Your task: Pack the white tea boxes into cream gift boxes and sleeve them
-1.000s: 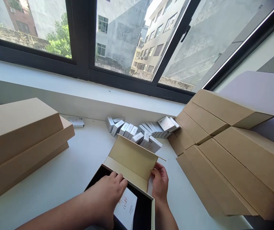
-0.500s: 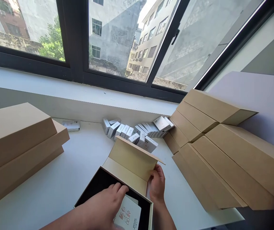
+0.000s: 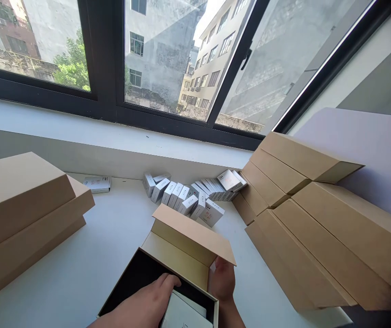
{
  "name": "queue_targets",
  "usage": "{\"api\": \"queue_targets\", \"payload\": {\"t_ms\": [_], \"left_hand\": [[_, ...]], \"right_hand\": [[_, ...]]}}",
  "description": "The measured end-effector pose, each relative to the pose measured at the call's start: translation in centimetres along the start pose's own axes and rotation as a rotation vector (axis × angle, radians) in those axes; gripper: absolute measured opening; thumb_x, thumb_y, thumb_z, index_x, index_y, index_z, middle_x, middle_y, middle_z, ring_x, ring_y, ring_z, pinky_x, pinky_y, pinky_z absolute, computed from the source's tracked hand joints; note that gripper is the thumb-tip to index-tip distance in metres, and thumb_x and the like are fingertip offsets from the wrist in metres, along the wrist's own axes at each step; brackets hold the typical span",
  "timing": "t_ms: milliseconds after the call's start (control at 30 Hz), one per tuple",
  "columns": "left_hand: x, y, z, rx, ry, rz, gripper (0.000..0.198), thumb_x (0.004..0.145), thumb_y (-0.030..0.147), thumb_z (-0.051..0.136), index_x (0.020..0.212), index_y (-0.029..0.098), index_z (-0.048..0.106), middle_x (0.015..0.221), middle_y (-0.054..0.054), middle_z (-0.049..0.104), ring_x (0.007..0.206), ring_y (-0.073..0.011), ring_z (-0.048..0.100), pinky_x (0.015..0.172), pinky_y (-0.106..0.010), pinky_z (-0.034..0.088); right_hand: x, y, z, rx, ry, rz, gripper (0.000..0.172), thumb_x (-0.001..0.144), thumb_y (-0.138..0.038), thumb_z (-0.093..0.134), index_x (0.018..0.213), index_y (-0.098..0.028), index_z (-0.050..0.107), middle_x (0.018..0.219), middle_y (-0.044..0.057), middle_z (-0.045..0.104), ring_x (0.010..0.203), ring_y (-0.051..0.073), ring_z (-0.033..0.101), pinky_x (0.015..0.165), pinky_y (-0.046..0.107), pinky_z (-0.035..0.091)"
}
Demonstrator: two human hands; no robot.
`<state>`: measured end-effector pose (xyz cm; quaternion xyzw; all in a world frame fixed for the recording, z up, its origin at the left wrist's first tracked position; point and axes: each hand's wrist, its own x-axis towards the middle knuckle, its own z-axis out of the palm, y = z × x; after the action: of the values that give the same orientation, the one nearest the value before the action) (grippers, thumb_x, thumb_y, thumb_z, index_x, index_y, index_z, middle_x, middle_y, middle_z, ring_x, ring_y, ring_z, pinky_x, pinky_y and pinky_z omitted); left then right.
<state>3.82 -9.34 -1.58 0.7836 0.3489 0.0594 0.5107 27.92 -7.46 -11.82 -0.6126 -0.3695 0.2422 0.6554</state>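
An open brown box (image 3: pixel 178 258) with a black inside lies near the bottom centre, its hinged lid raised at the far side. My left hand (image 3: pixel 150 296) reaches into it, bent over the edge of a pale card-like packet (image 3: pixel 185 314); its thumb side and the packet's lower part are cut off or hidden. Behind the lid's right end is my right hand (image 3: pixel 223 279), its fingers bent against the lid and largely hidden by it.
Several small white boxes (image 3: pixel 212 212) stand and lean beyond the lid. One more white box (image 3: pixel 98 184) lies at the left. Large brown boxes are stacked at the left (image 3: pixel 21 196) and right (image 3: pixel 335 232). A window and sill (image 3: pixel 113 139) run behind.
The lid has tipped towards me and now covers more of my right hand's fingers. The packet has shifted, and its red lettering is mostly out of view. The camera view has moved slightly.
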Motion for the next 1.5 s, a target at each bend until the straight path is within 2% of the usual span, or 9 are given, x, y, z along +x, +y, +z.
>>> {"api": "queue_targets", "payload": {"t_ms": [100,233,367,533,800,867,1067,1233,1500], "left_hand": [[0.2,-0.6,0.3,0.013,0.046,-0.018,0.077,0.073,0.057,0.071,0.139,0.023,0.050,0.137,-0.014,0.061,0.118,-0.0325,0.063,0.103,-0.037,0.049],[-0.2,-0.1,-0.1,0.046,0.020,-0.059,0.082,0.072,0.050,0.073,0.145,0.021,0.048,0.145,-0.014,0.057,0.132,-0.0358,0.055,0.113,-0.042,0.042],[-0.8,1.0,-0.8,0.112,-0.032,-0.131,0.076,0.074,0.044,0.072,0.143,0.018,0.053,0.147,-0.015,0.056,0.132,-0.0366,0.053,0.113,-0.047,0.042],[-1.0,1.3,-0.9,0.095,0.005,-0.139,0.066,0.075,0.041,0.072,0.137,0.021,0.060,0.140,-0.011,0.061,0.129,-0.0332,0.056,0.112,-0.045,0.044],[-2.6,-0.3,-1.4,0.051,0.027,-0.183,0.065,0.080,0.044,0.068,0.141,0.024,0.058,0.145,-0.009,0.059,0.133,-0.0321,0.055,0.115,-0.043,0.042],[-3.2,-0.8,-1.7,0.033,0.054,-0.187,0.064,0.081,0.045,0.068,0.141,0.027,0.057,0.146,-0.007,0.058,0.134,-0.0317,0.054,0.116,-0.043,0.041],[-5.1,-1.7,-2.2,0.032,0.029,-0.258,0.065,0.083,0.051,0.068,0.144,0.032,0.055,0.149,-0.004,0.056,0.136,-0.0314,0.053,0.117,-0.043,0.041],[-6.3,-2.9,-2.0,0.018,0.062,-0.290,0.069,0.083,0.057,0.066,0.146,0.032,0.053,0.153,-0.005,0.052,0.139,-0.0330,0.050,0.119,-0.045,0.037],[-6.9,-2.9,-2.2,-0.015,0.084,-0.255,0.065,0.084,0.050,0.065,0.145,0.029,0.054,0.151,-0.006,0.054,0.138,-0.0306,0.050,0.118,-0.042,0.039]], "right_hand": [[0.7,-0.4,-0.3,0.178,0.133,0.001,0.047,0.087,-0.046,0.042,0.120,-0.023,0.065,0.126,0.007,0.068,0.122,0.028,0.061,0.097,0.042,0.049],[3.6,0.0,-0.9,0.265,0.309,0.118,0.051,0.084,-0.049,0.040,0.118,-0.020,0.065,0.120,0.009,0.070,0.116,0.026,0.062,0.095,0.039,0.048],[9.2,0.4,-1.2,0.148,0.201,0.210,0.053,0.073,-0.047,0.061,0.118,-0.020,0.066,0.120,0.008,0.070,0.115,0.025,0.063,0.090,0.034,0.050],[13.7,-0.3,-0.3,0.075,-0.109,0.143,0.061,0.070,-0.057,0.073,0.119,-0.021,0.070,0.113,0.006,0.073,0.104,0.024,0.067,0.084,0.032,0.052],[12.1,0.2,2.7,-0.079,-0.254,0.017,0.074,0.058,-0.056,0.086,0.116,-0.014,0.067,0.111,0.013,0.073,0.103,0.028,0.067,0.092,0.039,0.052],[12.1,-0.3,3.2,-0.124,-0.263,-0.006,0.075,0.063,-0.061,0.081,0.119,-0.015,0.065,0.113,0.013,0.073,0.103,0.027,0.067,0.091,0.039,0.052],[12.9,-4.2,4.6,-0.366,-0.137,-0.046,0.078,0.076,-0.069,0.066,0.133,-0.018,0.052,0.134,0.015,0.062,0.122,0.028,0.059,0.097,0.037,0.048],[13.9,-7.0,6.9,-0.695,-0.202,0.025,0.072,0.068,-0.060,0.074,0.126,-0.019,0.061,0.122,0.015,0.067,0.113,0.036,0.061,0.094,0.045,0.046],[13.9,-8.5,8.3,-0.980,-0.292,0.128,0.068,0.077,-0.058,0.064,0.134,-0.022,0.058,0.124,0.016,0.068,0.118,0.038,0.060,0.095,0.048,0.046]]}}
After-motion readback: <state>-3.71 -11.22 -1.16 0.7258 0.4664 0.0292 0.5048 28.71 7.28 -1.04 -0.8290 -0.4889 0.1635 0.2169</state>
